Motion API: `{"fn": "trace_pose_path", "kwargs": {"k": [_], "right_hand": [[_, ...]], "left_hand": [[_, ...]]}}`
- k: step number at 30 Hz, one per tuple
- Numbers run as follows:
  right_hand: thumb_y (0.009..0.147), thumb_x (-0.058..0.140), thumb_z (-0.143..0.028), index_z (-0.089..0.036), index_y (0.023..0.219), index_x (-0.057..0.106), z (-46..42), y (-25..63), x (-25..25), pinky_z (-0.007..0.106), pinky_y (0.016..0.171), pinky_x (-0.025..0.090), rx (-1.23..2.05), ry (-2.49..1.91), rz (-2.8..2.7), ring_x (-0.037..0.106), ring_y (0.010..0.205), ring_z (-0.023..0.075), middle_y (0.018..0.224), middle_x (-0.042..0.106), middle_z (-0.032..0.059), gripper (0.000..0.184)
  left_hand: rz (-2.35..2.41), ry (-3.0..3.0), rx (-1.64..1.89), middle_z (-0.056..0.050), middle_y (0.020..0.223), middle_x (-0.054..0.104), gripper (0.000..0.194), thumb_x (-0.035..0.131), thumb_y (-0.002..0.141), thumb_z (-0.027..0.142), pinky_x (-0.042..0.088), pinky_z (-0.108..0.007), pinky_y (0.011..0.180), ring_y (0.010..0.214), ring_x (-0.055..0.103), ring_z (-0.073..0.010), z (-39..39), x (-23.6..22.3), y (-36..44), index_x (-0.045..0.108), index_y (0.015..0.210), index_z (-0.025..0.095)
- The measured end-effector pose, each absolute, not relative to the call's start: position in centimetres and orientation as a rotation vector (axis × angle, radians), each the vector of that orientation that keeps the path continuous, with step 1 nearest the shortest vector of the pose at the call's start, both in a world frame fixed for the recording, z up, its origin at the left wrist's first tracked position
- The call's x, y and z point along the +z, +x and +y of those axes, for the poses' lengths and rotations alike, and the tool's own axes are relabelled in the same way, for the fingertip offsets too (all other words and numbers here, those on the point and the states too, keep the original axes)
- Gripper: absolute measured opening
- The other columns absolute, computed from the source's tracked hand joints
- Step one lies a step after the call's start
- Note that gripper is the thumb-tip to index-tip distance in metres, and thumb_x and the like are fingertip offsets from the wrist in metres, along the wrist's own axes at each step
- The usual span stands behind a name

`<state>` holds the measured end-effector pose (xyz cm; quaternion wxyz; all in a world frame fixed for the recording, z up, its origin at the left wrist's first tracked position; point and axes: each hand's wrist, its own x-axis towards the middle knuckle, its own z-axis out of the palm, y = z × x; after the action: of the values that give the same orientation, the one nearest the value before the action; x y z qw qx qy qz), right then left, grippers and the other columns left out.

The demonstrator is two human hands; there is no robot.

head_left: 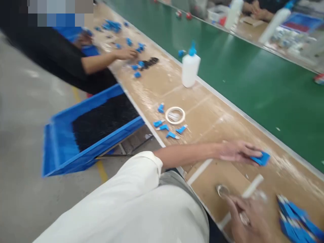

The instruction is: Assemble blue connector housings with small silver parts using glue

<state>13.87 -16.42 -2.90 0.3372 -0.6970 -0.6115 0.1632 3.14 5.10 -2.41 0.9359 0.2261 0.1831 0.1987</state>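
My left hand (236, 152) reaches out over the table, its thumb and fingers closed on a flat blue plastic piece (263, 158). Nearer my body, my right hand (250, 217) is curled around a small tool with a shiny round end (222, 191); blur hides its exact kind. To the right of that hand lies a pile of blue pieces (298, 219) with pale ends. Several more blue pieces with whitish tips (172, 135) lie around a cream-coloured ring (182, 118), farther left on the table.
A white squeeze bottle (190, 71) with a blue nozzle stands by the green belt (243, 87). At left, a co-worker's hand (126, 53) is among blue parts and black bits (149, 64). A blue bin (58, 145) of black pieces sits beside the brown tabletop (162, 82).
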Motion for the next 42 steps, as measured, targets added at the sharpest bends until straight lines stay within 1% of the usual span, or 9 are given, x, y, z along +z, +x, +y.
{"fn": "trace_pose_path", "kwargs": {"k": [2,4,7,10,14,18,20,28,42], "right_hand": [[0.084,0.07,-0.058,-0.023,0.075,0.073,-17.1,13.4,-2.4,0.03,0.063,0.049,0.567,-1.844,-1.384,0.063,0.066,0.0188,0.074,0.07,0.0042,0.036],[0.082,0.074,-0.055,-0.02,0.075,0.07,-16.8,13.3,-2.6,0.027,0.055,0.047,0.701,-1.794,-1.107,0.058,0.059,0.0152,0.069,0.065,0.0017,0.035],[0.079,0.079,-0.051,-0.019,0.075,0.067,-16.1,13.7,-3.0,0.023,0.046,0.04,0.86,-1.641,-0.856,0.05,0.05,0.0112,0.061,0.058,-0.0015,0.035],[0.077,0.081,-0.049,-0.018,0.072,0.066,-15.7,14.2,-2.4,0.022,0.043,0.038,0.919,-1.502,-0.782,0.05,0.051,0.0106,0.064,0.06,0.0002,0.035],[0.08,0.081,-0.038,-0.019,0.076,0.067,-15.0,14.9,0.1,0.024,0.05,0.043,0.632,-1.429,-0.83,0.055,0.059,0.0126,0.073,0.064,0.0024,0.024],[0.083,0.079,-0.025,-0.02,0.081,0.068,-14.0,15.0,2.3,0.036,0.072,0.054,0.151,-1.408,-0.981,0.064,0.075,0.0182,0.075,0.067,0.0014,0.012],[0.085,0.077,-0.022,-0.021,0.085,0.068,-13.5,14.9,2.5,0.041,0.077,0.055,0.026,-1.417,-1.084,0.066,0.077,0.0194,0.079,0.069,0.0018,0.009],[0.088,0.074,-0.024,-0.021,0.089,0.067,-12.9,14.9,1.3,0.037,0.061,0.058,-0.113,-1.503,-1.204,0.07,0.076,0.0217,0.083,0.072,0.004,0.008],[0.089,0.071,-0.017,-0.022,0.092,0.066,-11.8,15.0,1.5,0.034,0.062,0.056,-0.25,-1.466,-1.395,0.071,0.075,0.0202,0.083,0.074,0.0027,0.008]], "left_hand": [[0.342,0.489,0.4,-0.003,0.083,0.068,0.012,0.06,0.088,0.002,0.058,-0.021,0.08,0.073,0.068,-0.0081,4.3,-2.9,2.8,0.069,0.089,0.011],[0.321,0.52,0.37,-0.002,0.082,0.067,0.009,0.062,0.09,0.004,0.057,-0.021,0.082,0.074,0.069,-0.0074,4.0,-3.5,2.8,0.067,0.093,0.011],[0.31,0.554,0.322,-0.002,0.079,0.067,0.009,0.059,0.093,0.004,0.057,-0.019,0.078,0.074,0.07,-0.0075,3.6,-3.9,2.9,0.066,0.093,0.01],[0.319,0.565,0.298,-0.002,0.077,0.068,0.011,0.057,0.093,0.002,0.058,-0.019,0.072,0.07,0.07,-0.0082,3.1,-3.8,3.0,0.066,0.091,0.01],[0.308,0.573,0.257,-0.003,0.075,0.069,0.007,0.062,0.09,0.004,0.058,-0.019,0.067,0.066,0.07,-0.0099,2.6,-3.7,3.2,0.067,0.089,0.009],[0.288,0.569,0.206,-0.004,0.075,0.069,0.003,0.071,0.086,0.008,0.057,-0.019,0.064,0.063,0.069,-0.0097,2.1,-3.7,3.3,0.069,0.087,0.008],[0.284,0.573,0.192,-0.004,0.075,0.069,0.005,0.073,0.084,0.01,0.056,-0.018,0.064,0.063,0.069,-0.0096,1.9,-3.6,3.2,0.07,0.088,0.008],[0.278,0.61,0.161,-0.003,0.075,0.068,0.015,0.08,0.081,0.018,0.054,-0.02,0.067,0.064,0.065,-0.0086,1.6,-3.2,3.2,0.07,0.087,0.008],[0.26,0.637,0.155,-0.005,0.081,0.069,0.018,0.082,0.078,0.021,0.054,-0.022,0.072,0.07,0.066,-0.0098,1.7,-3.3,3.0,0.071,0.088,0.009]]}}
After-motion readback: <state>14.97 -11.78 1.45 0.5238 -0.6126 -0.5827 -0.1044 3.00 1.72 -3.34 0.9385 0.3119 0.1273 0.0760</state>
